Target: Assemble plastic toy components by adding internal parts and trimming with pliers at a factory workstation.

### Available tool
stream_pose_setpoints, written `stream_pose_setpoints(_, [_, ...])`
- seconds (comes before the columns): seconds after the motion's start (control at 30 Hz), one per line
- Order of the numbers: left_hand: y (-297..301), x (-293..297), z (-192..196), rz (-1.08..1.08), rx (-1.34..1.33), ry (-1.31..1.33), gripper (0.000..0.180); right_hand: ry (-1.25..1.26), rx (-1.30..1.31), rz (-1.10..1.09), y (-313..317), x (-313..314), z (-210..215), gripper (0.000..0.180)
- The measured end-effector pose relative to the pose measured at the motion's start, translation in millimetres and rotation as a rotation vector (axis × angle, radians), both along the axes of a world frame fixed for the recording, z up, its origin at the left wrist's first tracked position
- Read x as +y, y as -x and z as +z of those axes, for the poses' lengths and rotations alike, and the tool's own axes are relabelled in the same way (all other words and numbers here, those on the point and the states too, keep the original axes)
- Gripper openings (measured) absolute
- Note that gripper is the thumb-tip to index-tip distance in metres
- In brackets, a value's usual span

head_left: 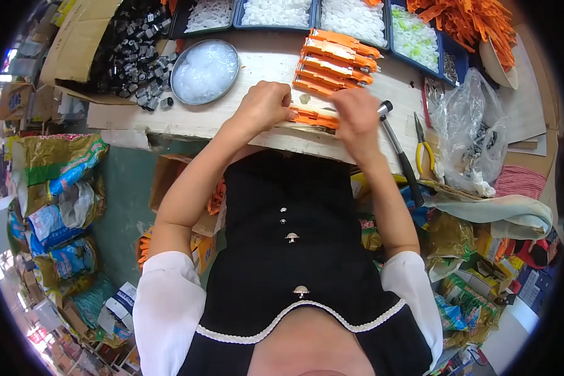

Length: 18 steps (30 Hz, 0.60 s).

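Note:
At the front edge of the table lies a long orange plastic casing (314, 117), with its left end pinched in the fingers of my left hand (264, 106). My right hand (359, 122) is over the right end of that casing, its fingers bent and smeared by motion. Whether it grips anything cannot be made out. Just beyond, several similar orange casings (332, 66) lie side by side in a row, with metal bits showing at their right ends. To the right of my right hand rests a hammer (400, 150) with a black handle.
Pliers (424, 147) with yellow handles and a clear plastic bag (473, 135) lie at the right. A round dish (205, 72) and a box of black parts (75, 47) stand left. Along the back are trays of white pieces (276, 14) and an orange heap (467, 22).

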<state>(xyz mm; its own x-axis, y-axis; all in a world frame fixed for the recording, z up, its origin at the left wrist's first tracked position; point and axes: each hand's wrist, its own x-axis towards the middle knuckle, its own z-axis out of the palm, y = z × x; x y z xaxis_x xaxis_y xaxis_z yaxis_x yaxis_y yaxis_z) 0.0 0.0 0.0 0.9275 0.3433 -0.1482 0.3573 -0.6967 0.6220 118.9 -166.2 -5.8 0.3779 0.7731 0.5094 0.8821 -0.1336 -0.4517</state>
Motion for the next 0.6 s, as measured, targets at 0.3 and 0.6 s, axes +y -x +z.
stream_pose_setpoints(0.3, [-45,37,53,0.104,0.055,0.235,0.018,0.201,-0.135,-0.713,-186,-143,-28,0.018])
stream_pose_setpoints(0.6, [-192,65,38,-0.266,-0.353,-0.506,0.018,0.538,-0.314,-1.073,-177,-131,29,0.021])
